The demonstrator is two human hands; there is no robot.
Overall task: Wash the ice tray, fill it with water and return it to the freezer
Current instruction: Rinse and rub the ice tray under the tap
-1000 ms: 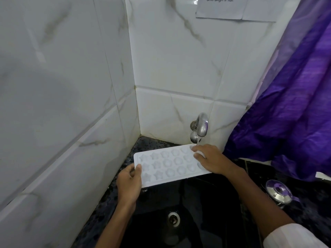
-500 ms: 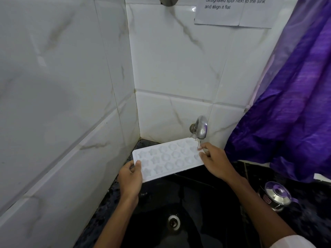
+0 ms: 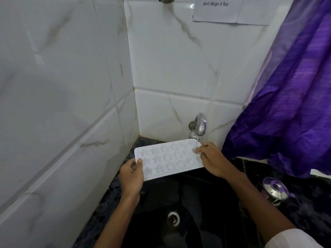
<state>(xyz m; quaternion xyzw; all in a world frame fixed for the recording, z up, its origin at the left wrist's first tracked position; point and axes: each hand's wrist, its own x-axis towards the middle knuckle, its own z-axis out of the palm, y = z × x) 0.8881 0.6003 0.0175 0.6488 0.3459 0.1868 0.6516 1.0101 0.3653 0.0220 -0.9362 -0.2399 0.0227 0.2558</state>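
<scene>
A white ice tray (image 3: 168, 159) with star and round moulds is held level over a black sink (image 3: 188, 203), its far right corner under the steel tap (image 3: 198, 126). A thin stream of water falls from the tap onto that corner. My left hand (image 3: 131, 176) grips the tray's near left end, thumb on top. My right hand (image 3: 214, 161) is at the right end, fingers resting on the wet moulds by the stream.
White marble-look tiled walls close in on the left and behind. A purple curtain (image 3: 286, 104) hangs at the right. A steel kettle with a purple lid (image 3: 275, 191) stands on the dark counter right of the sink. The drain (image 3: 173, 218) lies below.
The tray has shifted slightly toward the tap, and my right hand has slid from on top of the moulds to the tray's right end under the stream.
</scene>
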